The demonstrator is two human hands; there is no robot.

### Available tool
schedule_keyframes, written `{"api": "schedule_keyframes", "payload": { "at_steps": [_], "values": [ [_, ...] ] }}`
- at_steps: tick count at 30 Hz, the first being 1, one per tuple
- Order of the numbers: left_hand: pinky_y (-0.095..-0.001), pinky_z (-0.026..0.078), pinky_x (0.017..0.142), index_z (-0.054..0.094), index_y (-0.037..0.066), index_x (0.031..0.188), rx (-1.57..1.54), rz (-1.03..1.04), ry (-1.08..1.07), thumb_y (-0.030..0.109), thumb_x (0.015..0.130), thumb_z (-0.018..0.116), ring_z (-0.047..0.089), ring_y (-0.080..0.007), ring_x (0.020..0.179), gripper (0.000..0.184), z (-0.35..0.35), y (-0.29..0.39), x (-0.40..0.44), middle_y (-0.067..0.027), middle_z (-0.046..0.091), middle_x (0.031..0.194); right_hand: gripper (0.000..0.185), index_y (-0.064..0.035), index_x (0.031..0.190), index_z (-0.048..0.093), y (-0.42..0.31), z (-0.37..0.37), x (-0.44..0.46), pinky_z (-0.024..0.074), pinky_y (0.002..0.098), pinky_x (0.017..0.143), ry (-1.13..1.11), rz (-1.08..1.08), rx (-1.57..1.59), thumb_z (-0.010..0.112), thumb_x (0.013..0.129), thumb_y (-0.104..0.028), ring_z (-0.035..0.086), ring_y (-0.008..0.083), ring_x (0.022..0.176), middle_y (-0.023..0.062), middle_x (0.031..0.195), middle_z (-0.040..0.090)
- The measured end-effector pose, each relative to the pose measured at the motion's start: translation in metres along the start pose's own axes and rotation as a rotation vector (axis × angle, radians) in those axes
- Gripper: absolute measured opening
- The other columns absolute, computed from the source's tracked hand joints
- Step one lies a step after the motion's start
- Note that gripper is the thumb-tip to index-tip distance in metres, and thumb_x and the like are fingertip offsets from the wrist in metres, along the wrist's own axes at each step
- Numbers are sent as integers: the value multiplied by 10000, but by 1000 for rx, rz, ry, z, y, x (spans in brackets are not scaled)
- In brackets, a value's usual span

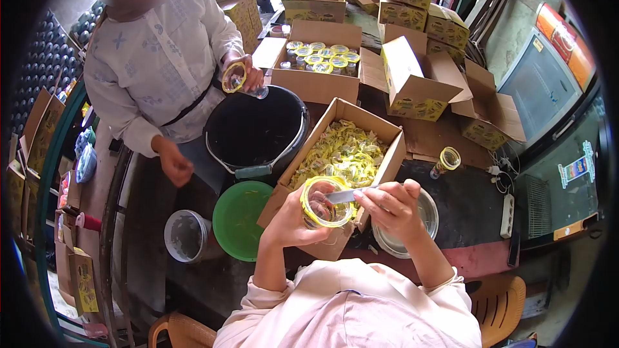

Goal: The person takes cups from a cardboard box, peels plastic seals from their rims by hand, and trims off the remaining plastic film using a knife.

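My left hand (290,224) is wrapped round a clear plastic cup (327,202) with a yellow rim, its mouth tilted toward me. My right hand (393,209) pinches a flat, greyish blade-like tool (345,196), whose far end lies over the cup's mouth. Just beyond both hands, a cardboard box (394,148) holds a heap of yellow and clear wrappers (345,148). Partly behind my right hand is a clear round bowl (431,216). Another yellow-rimmed cup (446,161) stands on the table to the right.
Across the table a person (161,51) holds cups beside a black bucket (255,122). A green basin (242,219) and grey pail (186,235) are at left. Boxes (419,84) and a carton of lidded cups (322,58) stand behind. A power strip (507,216) lies right.
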State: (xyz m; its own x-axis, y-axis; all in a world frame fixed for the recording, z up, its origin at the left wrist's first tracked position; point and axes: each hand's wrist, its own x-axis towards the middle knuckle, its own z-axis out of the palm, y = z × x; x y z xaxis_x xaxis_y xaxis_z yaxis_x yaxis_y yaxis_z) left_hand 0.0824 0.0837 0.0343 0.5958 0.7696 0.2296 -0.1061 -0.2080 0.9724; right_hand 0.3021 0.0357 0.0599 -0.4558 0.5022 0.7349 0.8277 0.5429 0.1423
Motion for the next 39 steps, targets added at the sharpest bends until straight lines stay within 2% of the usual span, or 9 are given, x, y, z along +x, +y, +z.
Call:
{"api": "schedule_keyframes", "payload": {
  "at_steps": [5, 8, 14, 23, 26, 29, 32, 37, 39],
  "values": [
    [-247, 482, 722, 502, -17, 1129, 104, -33, 69, 130, 535, 760, 570, -120, 836, 664, 10, 9, 3, -88, 585, 980, 252, -175, 915, 700, 0, 1, -1, 282, 298, 694, -9, -17, -8, 661, 666, -169, 533, 78, 728, -100, 867, 604],
    [-255, 484, 725, 526, -9, 1105, 200, 104, 73, 141, 520, 777, 578, -123, 828, 653, 10, 2, 4, -93, 592, 976, 228, -175, 901, 701, 0, 3, -1, 279, 297, 696, 5, -21, 8, 665, 676, -167, 538, 75, 730, -101, 866, 607],
    [-258, 481, 721, 539, -11, 1092, 93, 13, 40, 141, 520, 768, 584, -125, 784, 634, 12, 7, 4, -80, 606, 920, 258, -219, 952, 685, 3, 3, 0, 291, 290, 757, 12, -13, 2, 664, 696, -195, 527, 35, 789, -131, 892, 577],
    [-256, 478, 724, 525, -28, 1103, -98, 55, -42, 140, 558, 751, 569, -111, 784, 613, 19, -1, 5, -63, 604, 884, 246, -227, 935, 696, 6, 7, 0, 276, 286, 771, 81, -22, 30, 681, 692, -195, 526, 21, 762, -138, 877, 586],
    [-248, 472, 725, 520, -25, 1103, -181, 26, -78, 153, 576, 759, 564, -105, 790, 606, 20, 5, 5, -58, 603, 895, 189, -180, 852, 704, 6, 7, 3, 277, 303, 722, 122, -33, 70, 669, 669, -147, 565, 69, 706, -91, 836, 633],
    [-237, 464, 723, 507, -18, 1108, -161, 50, -132, 155, 585, 769, 557, -99, 800, 610, 19, 8, 6, -53, 595, 908, 241, -220, 923, 699, 6, 7, 2, 272, 283, 773, 120, -25, 52, 678, 685, -187, 533, 19, 756, -132, 869, 594],
    [-229, 458, 709, 497, -5, 1107, -222, 60, -186, 144, 599, 768, 553, -101, 804, 595, 18, 3, 8, -47, 585, 912, 237, -210, 925, 699, 7, 7, 2, 275, 280, 762, 102, 3, 105, 665, 691, -188, 537, 26, 743, -117, 865, 600],
    [-232, 455, 698, 485, 5, 1103, -339, -8, -226, 103, 614, 754, 542, -104, 814, 568, 18, -1, 10, -49, 564, 933, 208, -153, 818, 682, 17, 33, 0, 317, 284, 678, 206, 312, 387, 713, 650, -34, 555, 108, 658, -32, 782, 647],
    [-235, 455, 698, 481, 5, 1102, -351, -12, -217, 90, 612, 755, 540, -107, 820, 568, 16, -3, 11, -52, 558, 941, 198, -147, 822, 683, 23, 48, -4, 329, 289, 680, 260, 425, 399, 717, 658, -41, 562, 125, 655, -21, 786, 649]
  ]
}}
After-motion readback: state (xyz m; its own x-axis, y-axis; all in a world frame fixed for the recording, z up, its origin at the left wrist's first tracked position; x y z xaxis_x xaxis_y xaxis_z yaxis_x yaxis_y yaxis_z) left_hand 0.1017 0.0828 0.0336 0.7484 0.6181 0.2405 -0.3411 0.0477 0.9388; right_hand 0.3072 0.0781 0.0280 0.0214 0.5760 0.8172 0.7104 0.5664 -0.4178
